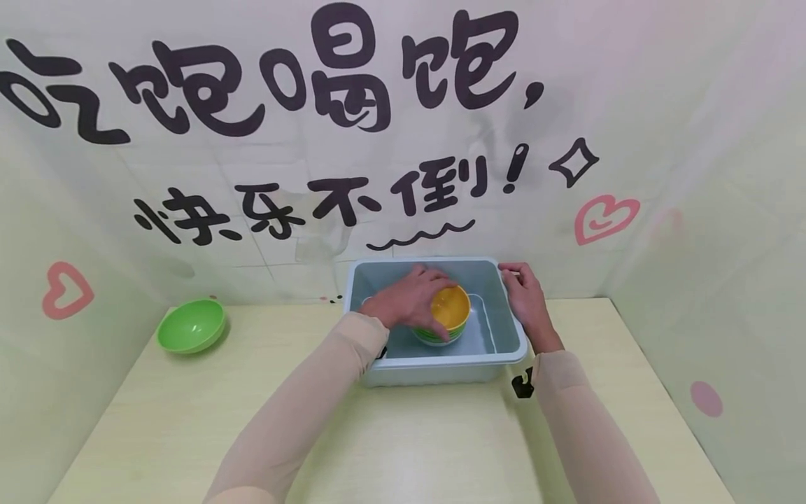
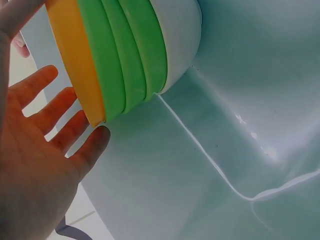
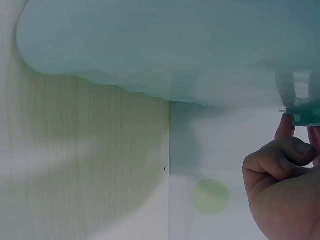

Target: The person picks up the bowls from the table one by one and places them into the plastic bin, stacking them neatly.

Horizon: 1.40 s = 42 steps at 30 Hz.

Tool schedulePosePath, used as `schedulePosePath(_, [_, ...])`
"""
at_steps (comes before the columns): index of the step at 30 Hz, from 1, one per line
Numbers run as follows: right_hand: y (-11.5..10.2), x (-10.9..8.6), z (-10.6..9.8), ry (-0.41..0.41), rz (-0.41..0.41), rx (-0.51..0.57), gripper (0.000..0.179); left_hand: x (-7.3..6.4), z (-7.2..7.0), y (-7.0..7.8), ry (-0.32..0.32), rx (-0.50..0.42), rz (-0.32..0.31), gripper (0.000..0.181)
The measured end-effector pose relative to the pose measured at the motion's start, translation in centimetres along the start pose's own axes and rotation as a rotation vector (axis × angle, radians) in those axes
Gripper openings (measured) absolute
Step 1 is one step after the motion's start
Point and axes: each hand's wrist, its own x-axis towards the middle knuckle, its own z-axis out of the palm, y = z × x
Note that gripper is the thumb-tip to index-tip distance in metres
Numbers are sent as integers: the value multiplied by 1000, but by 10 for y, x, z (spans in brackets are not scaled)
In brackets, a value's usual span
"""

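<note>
A pale blue plastic basin (image 1: 434, 374) stands on the table by the back wall. Inside it is a stack of bowls: a yellow bowl (image 1: 455, 305) on top, several green bowls (image 2: 107, 60) beneath, and a white bowl (image 2: 177, 47) at the bottom. My left hand (image 1: 409, 297) reaches over the basin's left side, spread around the stack. Its fingers (image 2: 62, 102) look loosely extended by the yellow bowl's rim; firm contact is hard to make out. On the basin's right rim, the curled fingers of my right hand (image 1: 527, 299) grip the edge.
A lone green bowl (image 1: 192, 327) sits at the table's back left corner. The light wooden table (image 1: 434, 441) meets a back wall (image 1: 302, 280) with printed black characters, and side walls enclose it left and right.
</note>
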Motion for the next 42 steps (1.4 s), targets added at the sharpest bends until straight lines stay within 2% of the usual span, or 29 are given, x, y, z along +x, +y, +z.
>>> schedulePosePath(7, [-1, 0, 1, -1, 0, 1, 44, -1, -2, 1, 27, -14, 9, 97])
schedulePosePath(14, [-3, -2, 1, -5, -6, 3, 46, -1, -9, 3, 98, -5, 1, 97])
schedulePosePath(24, [-6, -2, 3, -3, -31, 16, 44, -8, -34, 8, 171, -12, -53, 91])
schedulePosePath(30, [-6, -2, 2, -2, -20, 24, 44, -17, -51, 10, 226, -69, -85, 90])
schedulePosePath(34, [-6, -3, 2, -8, -8, 21, 45, -23, -61, 11, 290, -109, -99, 85])
schedulePosePath(42, [-4, -5, 0, -4, -2, 13, 46, -35, -68, 10, 360, -139, -137, 81])
